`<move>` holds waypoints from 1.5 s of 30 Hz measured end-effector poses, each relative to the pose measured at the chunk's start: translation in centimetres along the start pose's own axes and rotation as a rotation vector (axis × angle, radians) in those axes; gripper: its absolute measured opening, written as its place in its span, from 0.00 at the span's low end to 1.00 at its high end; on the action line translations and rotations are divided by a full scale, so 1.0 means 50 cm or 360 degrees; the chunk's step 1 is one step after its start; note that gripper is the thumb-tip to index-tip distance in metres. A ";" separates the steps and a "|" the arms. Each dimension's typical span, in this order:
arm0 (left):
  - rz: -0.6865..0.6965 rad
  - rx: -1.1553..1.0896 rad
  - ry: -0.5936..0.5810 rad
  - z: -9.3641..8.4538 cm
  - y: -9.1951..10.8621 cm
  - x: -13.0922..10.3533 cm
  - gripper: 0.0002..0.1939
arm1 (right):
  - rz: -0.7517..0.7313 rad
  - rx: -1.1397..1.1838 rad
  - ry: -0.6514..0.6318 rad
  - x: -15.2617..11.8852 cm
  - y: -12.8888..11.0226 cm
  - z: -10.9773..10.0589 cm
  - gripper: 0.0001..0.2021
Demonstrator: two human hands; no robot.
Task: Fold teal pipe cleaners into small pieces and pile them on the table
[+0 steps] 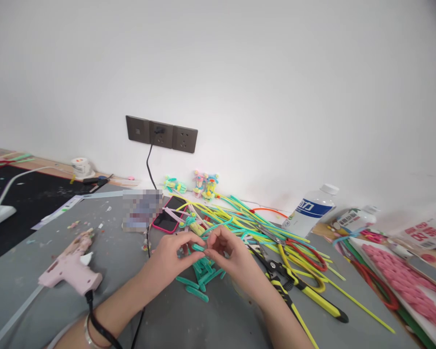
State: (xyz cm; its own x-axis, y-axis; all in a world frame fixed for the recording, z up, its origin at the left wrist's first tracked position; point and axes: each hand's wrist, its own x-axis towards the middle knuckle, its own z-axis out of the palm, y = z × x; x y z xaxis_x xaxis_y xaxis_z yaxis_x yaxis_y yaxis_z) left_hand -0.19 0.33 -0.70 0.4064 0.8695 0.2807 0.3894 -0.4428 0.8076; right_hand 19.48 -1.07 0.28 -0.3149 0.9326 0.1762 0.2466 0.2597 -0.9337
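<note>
My left hand (176,252) pinches a short teal pipe cleaner piece (198,247) between thumb and fingertips. From the other side, my right hand (227,248) meets it with thumb and forefinger closed on the same piece. Just beneath both hands lies a loose pile of folded teal pipe cleaner pieces (196,293). A small green and yellow pipe cleaner figure (194,224) lies right behind the fingers, partly covered by them. Long yellow and green pipe cleaners (240,213) spread out behind and to the right.
A pink hot glue gun (70,271) lies at left, its cord passing my left forearm. Yellow-black pliers (319,300) and scissors (276,238) lie at right, near a bottle (310,211). A pink-edged phone (170,214) and small figures (210,184) are by the wall.
</note>
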 end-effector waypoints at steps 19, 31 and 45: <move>0.0129 -0.0129 0.0364 -0.005 -0.010 0.001 0.05 | 0.0005 -0.0280 0.0144 0.008 0.001 -0.020 0.07; 0.0321 -0.0126 0.0442 -0.005 -0.010 0.001 0.05 | -0.0039 -0.0346 0.0174 0.007 0.004 -0.022 0.10; 0.0594 -0.0208 0.0496 -0.005 -0.009 0.000 0.10 | -0.0068 -0.0265 0.0279 0.003 -0.002 -0.012 0.08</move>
State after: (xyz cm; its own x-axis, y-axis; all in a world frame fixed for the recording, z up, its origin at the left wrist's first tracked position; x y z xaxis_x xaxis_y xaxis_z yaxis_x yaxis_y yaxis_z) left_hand -0.57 0.56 -0.94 0.2243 0.6901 0.6880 0.1498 -0.7221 0.6754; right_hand 19.95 -0.81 0.58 -0.1678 0.9454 0.2795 0.3886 0.3240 -0.8626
